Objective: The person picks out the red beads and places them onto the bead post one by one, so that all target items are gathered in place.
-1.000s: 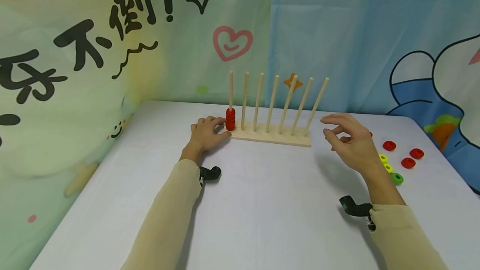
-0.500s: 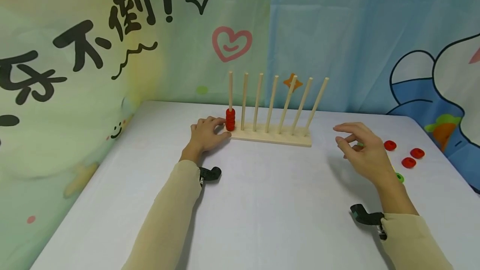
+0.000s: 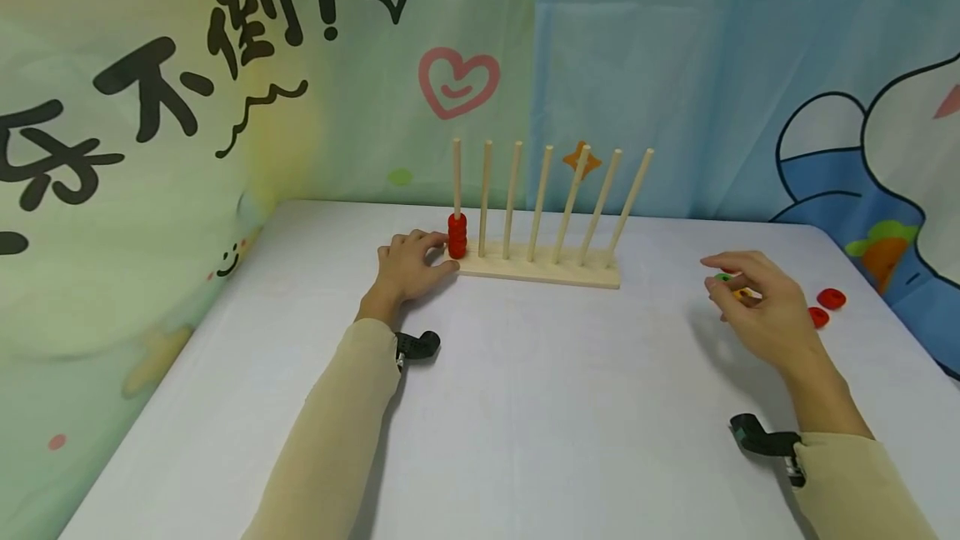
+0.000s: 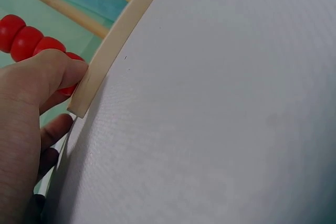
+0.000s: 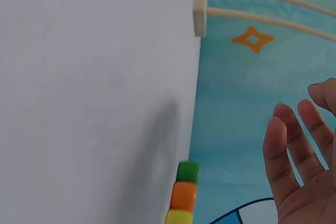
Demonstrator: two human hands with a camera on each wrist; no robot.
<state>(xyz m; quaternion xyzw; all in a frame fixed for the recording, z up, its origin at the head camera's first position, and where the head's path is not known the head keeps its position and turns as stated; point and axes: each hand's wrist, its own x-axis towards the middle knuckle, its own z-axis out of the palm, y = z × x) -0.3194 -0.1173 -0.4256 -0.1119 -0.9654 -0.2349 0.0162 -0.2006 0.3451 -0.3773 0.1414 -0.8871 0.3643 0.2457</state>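
A wooden peg rack (image 3: 540, 273) with several upright pegs stands toward the back of the table. Several red beads (image 3: 457, 237) are stacked on its leftmost peg; the other pegs are bare. My left hand (image 3: 408, 263) holds the left end of the base, thumb at the front and fingers round the end. To the right of the rack, my right hand (image 3: 768, 302) hovers with loosely bent fingers and nothing between them. Under it a green bead (image 3: 723, 277) and an orange bead (image 3: 742, 293) partly show. The right wrist view has a yellow bead (image 5: 179, 217) beside them.
Two loose red beads (image 3: 831, 299) lie to the right of my right hand, one partly covered by it. A printed cloth backdrop (image 3: 637, 65) hangs behind the white table (image 3: 540, 407).
My right hand has moved right and slightly toward me, from near the rack to over the loose beads, covering several of them. My left hand stays at the rack's end.
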